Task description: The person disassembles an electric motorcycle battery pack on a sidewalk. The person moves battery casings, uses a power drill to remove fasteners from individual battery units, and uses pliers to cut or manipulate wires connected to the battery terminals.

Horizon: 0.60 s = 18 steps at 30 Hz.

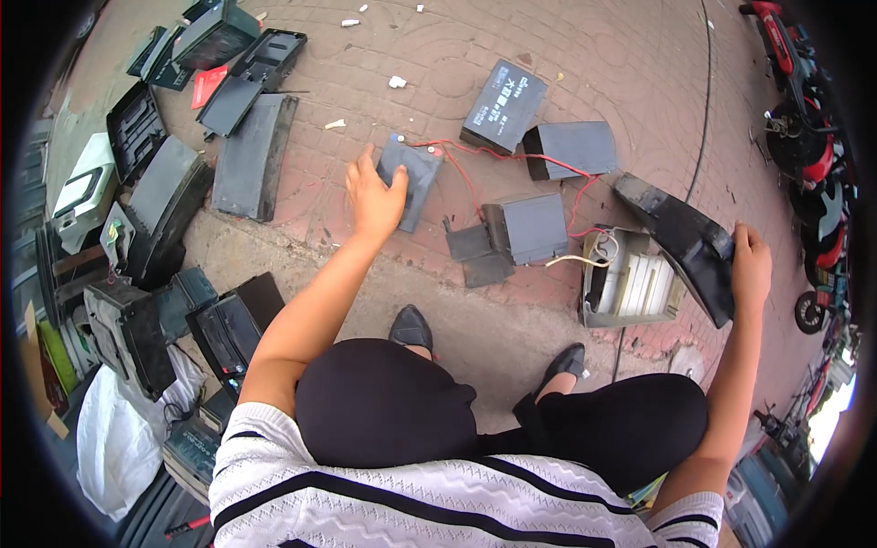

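Note:
My left hand (376, 196) is at the left side of a dark grey block battery (422, 178) with terminals at its far end. Its fingers are spread, with the thumb over the battery's face. My right hand (751, 269) is closed on the near right end of a long black plastic case part (681, 237), held tilted; its fingertips are partly hidden. Just left of that part stands an open pale box (630, 315) with white blocks inside. Red wires (566, 164) run among the batteries, and a white lead (571, 262) extends from the box.
Ahead lie a battery with white print (504, 105) and two grey batteries (575, 149) (534, 228). Empty black cases (251, 160) and more batteries crowd the left. A white sack (119, 438) lies lower left. Red scooters (804, 128) stand along the right; a black cable (705, 110) crosses the paving.

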Motion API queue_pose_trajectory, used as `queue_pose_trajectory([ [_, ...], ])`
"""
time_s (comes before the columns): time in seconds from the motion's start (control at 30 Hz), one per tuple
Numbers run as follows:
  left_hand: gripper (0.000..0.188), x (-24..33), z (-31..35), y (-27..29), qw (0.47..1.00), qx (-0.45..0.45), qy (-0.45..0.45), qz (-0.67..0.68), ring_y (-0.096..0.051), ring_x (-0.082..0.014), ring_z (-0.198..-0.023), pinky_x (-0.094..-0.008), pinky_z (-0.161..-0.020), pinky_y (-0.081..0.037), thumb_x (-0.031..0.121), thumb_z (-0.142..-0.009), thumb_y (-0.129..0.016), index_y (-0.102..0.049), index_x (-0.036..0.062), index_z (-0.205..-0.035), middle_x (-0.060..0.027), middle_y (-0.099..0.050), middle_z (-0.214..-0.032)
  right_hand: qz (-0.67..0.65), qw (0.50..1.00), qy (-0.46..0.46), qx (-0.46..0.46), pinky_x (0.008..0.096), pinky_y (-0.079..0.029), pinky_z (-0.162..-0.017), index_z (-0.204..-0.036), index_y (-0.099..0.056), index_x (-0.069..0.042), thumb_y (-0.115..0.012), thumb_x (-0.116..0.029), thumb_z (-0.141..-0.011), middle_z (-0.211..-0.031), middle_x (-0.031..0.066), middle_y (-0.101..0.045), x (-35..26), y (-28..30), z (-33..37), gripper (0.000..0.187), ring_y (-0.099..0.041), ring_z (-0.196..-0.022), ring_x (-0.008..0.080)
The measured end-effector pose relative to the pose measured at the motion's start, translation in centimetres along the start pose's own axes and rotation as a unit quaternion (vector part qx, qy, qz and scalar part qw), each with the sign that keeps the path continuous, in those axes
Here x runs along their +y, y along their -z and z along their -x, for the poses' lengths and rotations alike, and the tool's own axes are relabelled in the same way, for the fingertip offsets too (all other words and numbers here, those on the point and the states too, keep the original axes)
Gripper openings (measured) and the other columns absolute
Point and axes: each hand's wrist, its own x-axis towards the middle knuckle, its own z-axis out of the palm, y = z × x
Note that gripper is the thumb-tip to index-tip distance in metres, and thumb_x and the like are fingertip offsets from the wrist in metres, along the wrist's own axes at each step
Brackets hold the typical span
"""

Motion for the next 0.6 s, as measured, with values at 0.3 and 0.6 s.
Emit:
queue_pose_trajectory([
  [0.3,0.081,2.9,-1.9,-3.4,0.956,0.024,-0.256,-0.140,-0.038,-0.0415,-0.132,-0.0538,-0.108,-0.030,0.041,-0.086,-0.068,-0.031,0.0048,-0.149,-0.0258,-0.039,-0.142,0.086,0.994,0.057,0.029,0.0456,-0.053,-0.078,-0.095,-0.074,-0.013,-0.047,-0.045,-0.090,-0.089,0.0158,-0.071,-6.3,0.9,0.3,0.042,-0.067,-0.087,0.0371],
  [0.6,0.064,3.3,-2.3,-5.5,0.919,-0.040,-0.272,-0.283,-0.041,-0.0323,-0.134,-0.0534,-0.112,-0.026,0.048,-0.091,-0.056,-0.045,0.0128,-0.143,-0.0129,-0.049,-0.141,-0.122,0.986,-0.103,-0.045,0.0285,-0.048,-0.057,-0.081,-0.070,0.001,-0.059,-0.048,-0.090,-0.057,0.0058,-0.056,1.4,0.6,0.1,0.051,-0.059,-0.052,0.0163],
])
